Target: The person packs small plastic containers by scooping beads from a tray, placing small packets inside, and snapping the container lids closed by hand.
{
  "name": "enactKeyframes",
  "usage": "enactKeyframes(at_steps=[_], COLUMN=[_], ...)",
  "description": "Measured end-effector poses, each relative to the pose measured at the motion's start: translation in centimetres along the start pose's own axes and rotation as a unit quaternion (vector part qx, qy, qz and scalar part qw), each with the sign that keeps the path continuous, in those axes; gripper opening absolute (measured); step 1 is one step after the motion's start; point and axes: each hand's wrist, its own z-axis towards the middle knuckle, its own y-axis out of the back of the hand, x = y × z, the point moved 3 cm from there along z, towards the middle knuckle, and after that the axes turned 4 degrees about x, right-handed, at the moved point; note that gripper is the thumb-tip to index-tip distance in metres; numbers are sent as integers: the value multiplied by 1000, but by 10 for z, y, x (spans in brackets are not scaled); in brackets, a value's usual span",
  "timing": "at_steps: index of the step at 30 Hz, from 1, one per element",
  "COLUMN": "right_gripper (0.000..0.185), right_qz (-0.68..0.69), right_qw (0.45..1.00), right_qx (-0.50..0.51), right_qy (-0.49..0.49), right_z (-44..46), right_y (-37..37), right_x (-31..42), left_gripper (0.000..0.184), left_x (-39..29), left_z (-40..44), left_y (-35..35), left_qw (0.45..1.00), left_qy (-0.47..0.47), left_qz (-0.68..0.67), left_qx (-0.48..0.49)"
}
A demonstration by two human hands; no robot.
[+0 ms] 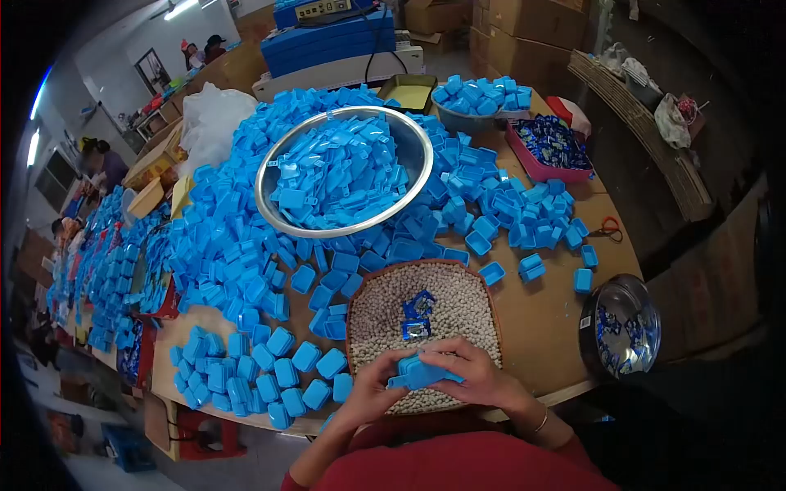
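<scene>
A small blue plastic box (pixel 417 373) is between my two hands, above the near part of a tray. My left hand (pixel 375 391) grips its left side, with a flat blue tab or lid edge showing by the fingers. My right hand (pixel 475 373) closes over the box's right side and top. Whether the box is fully closed I cannot tell. Beneath lies the shallow tray (pixel 350 327), filled with small whitish beads (pixel 458 303). Two blue printed packets (pixel 416 329) rest on the beads just beyond my fingers.
Closed blue boxes (pixel 282 372) lie to the left. A steel bowl (pixel 264 196) of flat blue lids stands among piled blue box parts (pixel 221 245). At right are scissors (pixel 607 231), a pink tray (pixel 532 168) of packets and a round tin (pixel 588 327). People work far left.
</scene>
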Motion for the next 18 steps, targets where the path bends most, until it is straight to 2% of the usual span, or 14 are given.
enactKeyframes(at_steps=[2, 5, 7, 8, 10, 11, 13, 14, 16, 18], right_gripper=[56, 56, 56, 54, 52, 50, 51, 55, 53, 59], right_qz=[4, -16, -16, -14, -72, -68, -99, -85, 1, 172], right_qw=[1000, 1000, 1000, 999, 996, 996, 991, 993, 999, 981], right_qx=[-1, -5, 0, -7, 13, 12, -17, -9, -1, -22], right_qy=[4, 25, 25, 34, 46, 54, 85, 78, 47, -83], right_z=[1, 0, -3, -2, -4, -4, -5, -5, -5, -5], right_y=[-2, -2, -4, -3, -4, -5, -14, -17, -17, -12], right_x=[0, 1, 1, 4, 7, 7, 6, 5, 0, 4], left_gripper=[58, 58, 59, 59, 62, 60, 52, 43, 38, 41], left_x=[-2, 4, -1, -8, -19, -21, -10, -10, -2, -5], left_z=[-1, -2, -4, -8, -9, -11, -10, -10, -9, -12], left_y=[-1, 1, -1, -1, -7, -9, -16, -21, -20, -21], left_qw=[999, 999, 1000, 997, 998, 998, 993, 986, 985, 981], left_qy=[-41, -46, -26, 33, -67, -61, -50, -59, -61, -117], left_qz=[-4, 11, -12, -65, -15, -20, 24, -13, -75, -44], left_qx=[-2, 3, 0, 10, -3, -18, -106, -153, -141, -147])
